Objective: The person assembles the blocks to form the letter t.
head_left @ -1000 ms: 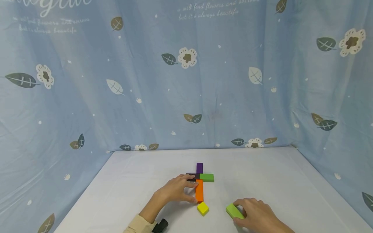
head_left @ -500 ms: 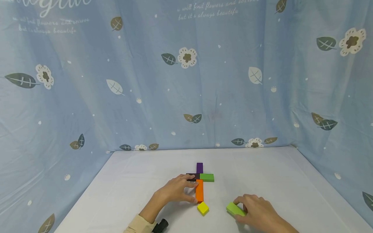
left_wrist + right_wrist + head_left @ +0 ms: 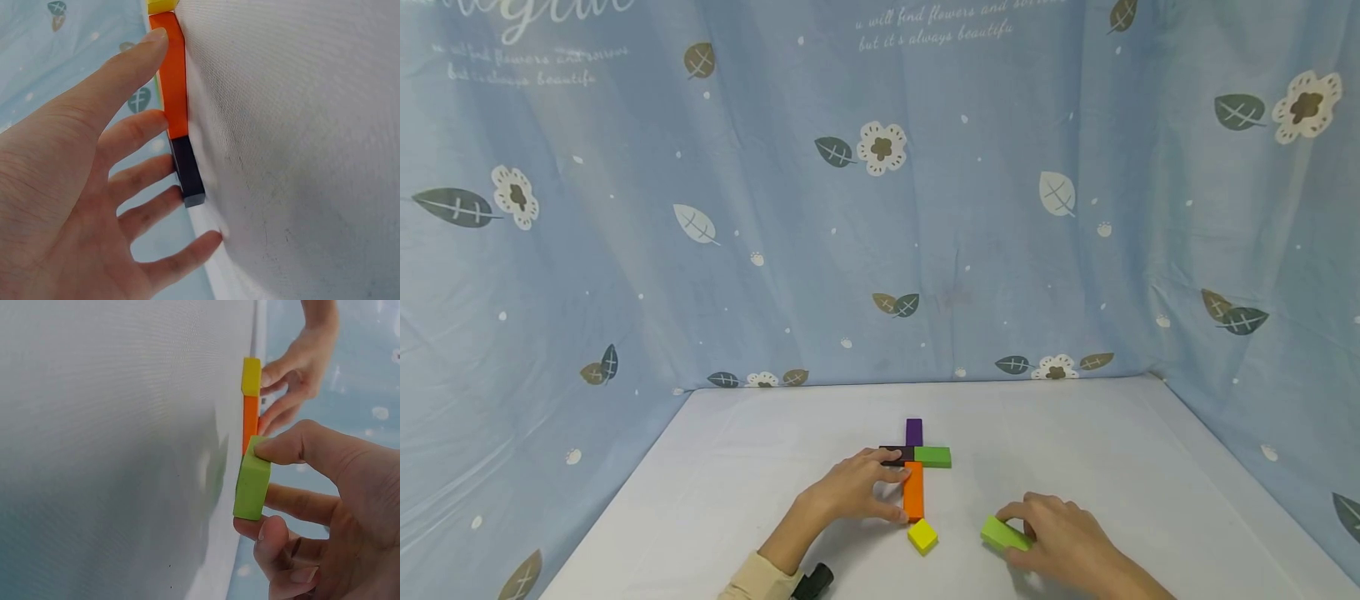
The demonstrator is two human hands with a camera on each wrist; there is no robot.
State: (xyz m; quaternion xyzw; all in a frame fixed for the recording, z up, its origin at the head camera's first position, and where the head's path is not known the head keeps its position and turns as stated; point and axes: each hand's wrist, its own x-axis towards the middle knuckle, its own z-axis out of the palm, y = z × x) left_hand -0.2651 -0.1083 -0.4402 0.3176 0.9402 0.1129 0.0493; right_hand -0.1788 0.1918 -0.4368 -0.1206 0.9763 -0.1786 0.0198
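My left hand (image 3: 853, 487) rests beside the orange block (image 3: 914, 493) and the black block (image 3: 907, 454). Its thumb and spread fingers touch their left sides, as the left wrist view shows. The fingers partly cover the black block. Between thumb and fingers, my right hand (image 3: 1063, 537) pinches a light green block (image 3: 1002, 532), tilted and a little off to the right. In the right wrist view a shadow lies on the cloth beside that block. A yellow block (image 3: 922, 537) sits diagonally at the orange block's near end.
A purple block (image 3: 913, 432) and a green block (image 3: 933, 457) adjoin the black one, forming a cross shape with the orange. White cloth (image 3: 760, 433) covers the table. A blue patterned curtain (image 3: 955, 250) encloses the back and sides. A black cylindrical item (image 3: 814, 581) sits by the left sleeve.
My right hand has shifted slightly forward with the light green block, which has turned a little. The left hand and the other blocks keep their places.
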